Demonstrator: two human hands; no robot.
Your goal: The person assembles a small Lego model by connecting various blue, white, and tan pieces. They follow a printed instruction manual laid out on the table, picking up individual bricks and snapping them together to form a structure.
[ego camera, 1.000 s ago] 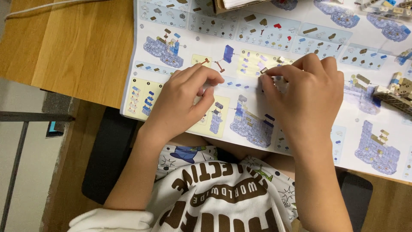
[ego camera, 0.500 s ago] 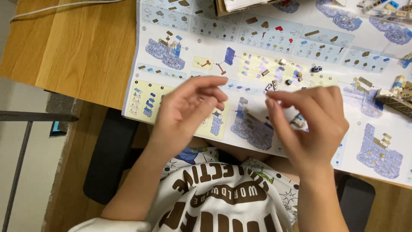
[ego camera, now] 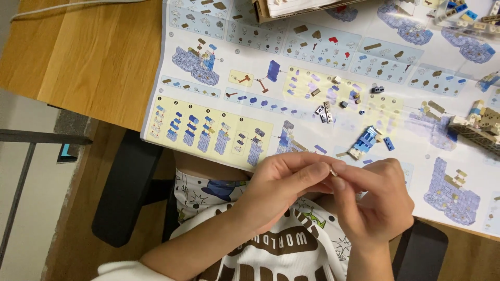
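My left hand (ego camera: 284, 184) and my right hand (ego camera: 375, 200) meet fingertip to fingertip just off the near edge of the table, above my lap. Between the pinched fingers sits a tiny pale brick piece (ego camera: 332, 170); both hands pinch it. Under and beyond them lies a large printed building instruction sheet (ego camera: 219, 130) on the wooden table (ego camera: 88, 57). On the sheet, just beyond my hands, lie a small blue-and-white brick assembly (ego camera: 364, 141), a loose blue brick (ego camera: 389, 143) and several tiny grey and tan pieces (ego camera: 325, 111).
A partly built tan and white brick model (ego camera: 476, 127) stands at the right edge of the sheet. A cardboard box (ego camera: 297, 8) and a clear tray of bricks (ego camera: 466, 13) sit at the far side. A black chair (ego camera: 127, 192) is under me.
Both hands have drawn back off the sheet toward my body and come together on a tiny piece. The loose bricks they covered on the sheet now show.
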